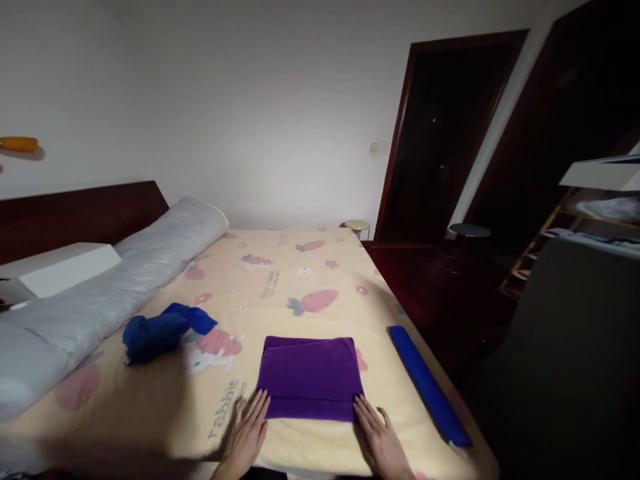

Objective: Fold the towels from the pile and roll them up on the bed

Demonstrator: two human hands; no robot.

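A folded purple towel (pixel 310 377) lies flat on the bed near its front edge. My left hand (pixel 247 433) rests on the sheet with fingers stretched out, its tips touching the towel's near left corner. At the near right corner my right hand (pixel 380 440) lies flat too, fingers apart and touching the towel's edge. Neither hand holds anything.
A crumpled blue cloth (pixel 160 331) lies to the left on the patterned yellow bedsheet (pixel 280 280). A rolled blue item (pixel 427 383) runs along the bed's right edge. A long grey pillow (pixel 115 280) lines the left side. Dark doorways, stools and shelves stand to the right.
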